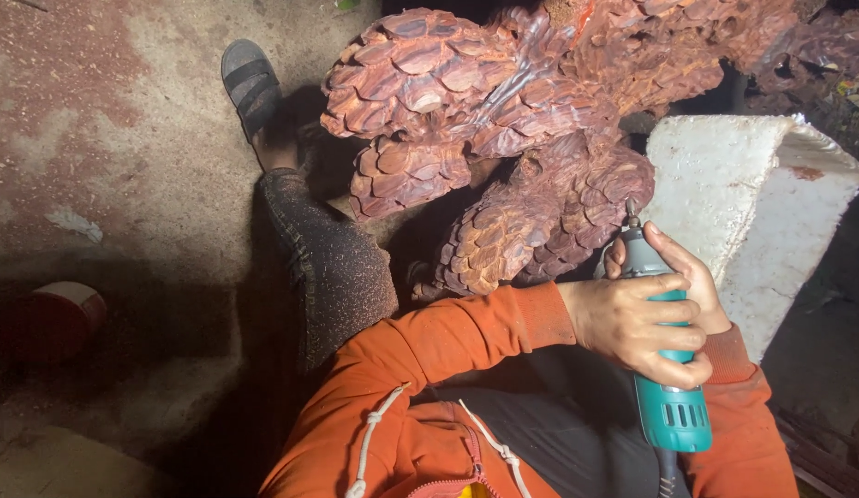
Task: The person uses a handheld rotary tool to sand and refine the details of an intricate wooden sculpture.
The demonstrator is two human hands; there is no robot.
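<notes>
Teal grinder; reddish-brown scale-patterned carving; orange sleeve.

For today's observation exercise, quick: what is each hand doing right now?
Left hand: closed around the teal rotary grinder.
Right hand: closed on the same grinder from behind, mostly hidden; its tip is at the reddish scaled wood carving.

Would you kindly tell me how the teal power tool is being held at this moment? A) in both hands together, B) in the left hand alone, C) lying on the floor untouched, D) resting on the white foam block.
A: the left hand and the right hand both wrap the teal rotary tool, whose tip points up at the reddish carved wood sculpture.
</notes>
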